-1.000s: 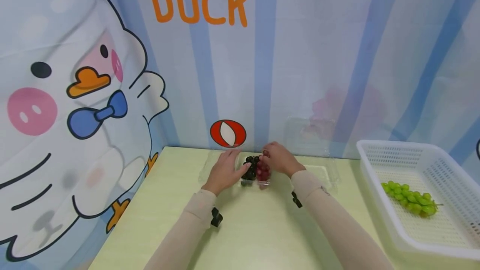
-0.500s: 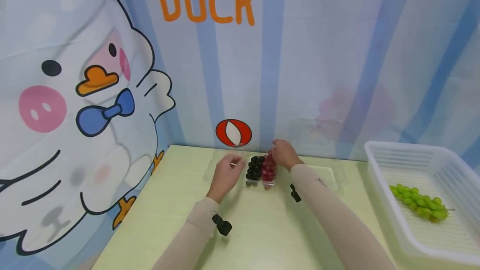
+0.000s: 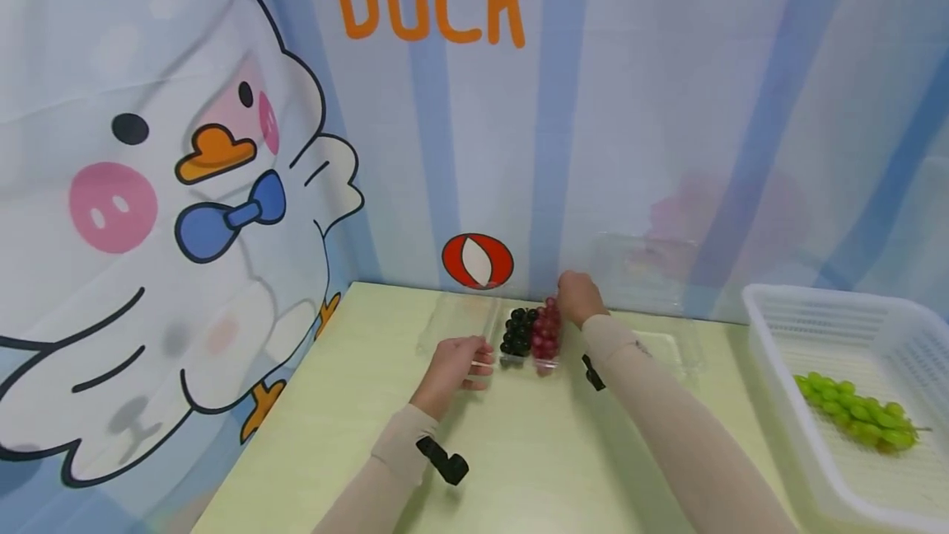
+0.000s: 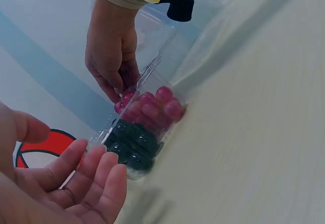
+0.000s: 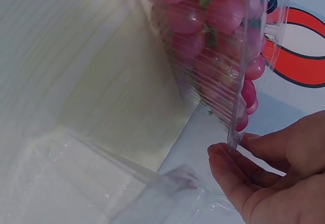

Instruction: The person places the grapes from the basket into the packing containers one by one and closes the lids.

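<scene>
A clear plastic clamshell box (image 5: 238, 82) holds a bunch of black grapes (image 3: 516, 332) and, on its right, a bunch of red grapes (image 3: 546, 330). At the box's far right corner, my right hand (image 3: 580, 297) pinches the rim between thumb and fingers, as the right wrist view shows. My left hand (image 3: 452, 369) is just left of the box's near side, beside the black grapes. In the left wrist view its fingers (image 4: 91, 176) are loosely bent with no object gripped. The open lid (image 3: 460, 324) appears to lie at the left.
A second clear clamshell (image 3: 663, 353) stands open on the right, its lid against the striped curtain (image 3: 489, 147). A white plastic basket (image 3: 786, 402) at the far right holds green grapes (image 3: 856, 414). The pale table (image 3: 519, 452) ends at the curtain.
My left hand has drawn away from the black grapes, left and nearer to me. The right hand has left the red grapes for the box's rim. The head view has turned slightly left.
</scene>
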### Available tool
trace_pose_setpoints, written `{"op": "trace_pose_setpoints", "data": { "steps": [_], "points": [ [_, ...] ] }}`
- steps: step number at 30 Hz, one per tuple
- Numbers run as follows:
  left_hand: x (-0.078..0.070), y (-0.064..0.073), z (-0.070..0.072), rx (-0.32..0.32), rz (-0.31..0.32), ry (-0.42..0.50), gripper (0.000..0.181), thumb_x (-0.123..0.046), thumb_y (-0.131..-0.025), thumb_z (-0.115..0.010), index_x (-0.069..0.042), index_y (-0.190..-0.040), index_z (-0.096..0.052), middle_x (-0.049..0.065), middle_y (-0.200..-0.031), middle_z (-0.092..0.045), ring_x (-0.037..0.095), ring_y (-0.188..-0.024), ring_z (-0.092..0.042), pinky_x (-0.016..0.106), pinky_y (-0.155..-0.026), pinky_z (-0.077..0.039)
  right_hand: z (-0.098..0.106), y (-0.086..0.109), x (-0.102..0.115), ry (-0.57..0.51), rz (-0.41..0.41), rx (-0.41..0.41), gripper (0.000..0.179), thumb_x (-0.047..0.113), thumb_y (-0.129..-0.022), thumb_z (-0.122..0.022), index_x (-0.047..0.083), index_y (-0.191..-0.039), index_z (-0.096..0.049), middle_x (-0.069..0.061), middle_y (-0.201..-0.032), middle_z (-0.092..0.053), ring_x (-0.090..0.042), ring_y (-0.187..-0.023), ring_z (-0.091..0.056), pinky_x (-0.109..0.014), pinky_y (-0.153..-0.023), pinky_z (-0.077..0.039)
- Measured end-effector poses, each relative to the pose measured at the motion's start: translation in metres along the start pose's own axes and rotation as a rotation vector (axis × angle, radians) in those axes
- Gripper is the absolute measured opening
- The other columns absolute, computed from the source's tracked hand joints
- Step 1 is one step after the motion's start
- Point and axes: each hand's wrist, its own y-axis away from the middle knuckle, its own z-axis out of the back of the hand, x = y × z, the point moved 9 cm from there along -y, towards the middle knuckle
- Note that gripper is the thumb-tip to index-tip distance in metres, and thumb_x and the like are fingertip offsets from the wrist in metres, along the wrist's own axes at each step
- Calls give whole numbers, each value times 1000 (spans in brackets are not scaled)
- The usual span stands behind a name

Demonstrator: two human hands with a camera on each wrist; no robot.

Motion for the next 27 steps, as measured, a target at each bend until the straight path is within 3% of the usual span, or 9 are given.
{"op": "trace_pose_setpoints", "data": {
  "steps": [6,10,13,21,27],
  "points": [
    [17,3,-3,58,80,107,47,-34,-104,-50,6,-121,-69,16,-108,-73,22,-89,-74,38,-79,-61,-3,-4,-7,-21,-40,16,26,-9,-88,-54,4,-65,-55,-18,-79,-68,-24,-68,-50,-42,-64,-51],
    [24,5,-3,81,111,191,49,-32,-103,-51,9,-122,-67,23,-116,-71,28,-98,-74,40,-86,-60,-3,-5,-7,-33,-31,8,37,-10,-86,-53,10,-57,-43,-7,-61,-51,-22,-62,-43,-38,-58,-44],
    [29,6,-4,90,132,264,49,-29,-103,-51,13,-123,-64,29,-120,-68,34,-105,-72,42,-91,-58,-3,-5,-6,-30,-16,-2,41,-9,-86,-53,13,-56,-37,-3,-57,-42,-22,-61,-39,-37,-57,-40],
    [36,6,-8,92,169,455,52,-23,-104,-50,20,-133,-49,38,-125,-59,45,-116,-65,46,-97,-55,-1,-5,-10,-43,-38,-18,34,-8,-89,-53,8,-60,-48,-11,-66,-62,-22,-61,-50,-39,-59,-50],
    [36,3,-6,91,159,544,59,-21,-106,-44,20,-146,-29,43,-135,-49,51,-128,-55,49,-103,-50,-1,-7,-11,-41,-27,-20,36,1,-91,-66,7,-59,-50,-11,-62,-62,-22,-58,-53,-40,-60,-52]
  ]
}}
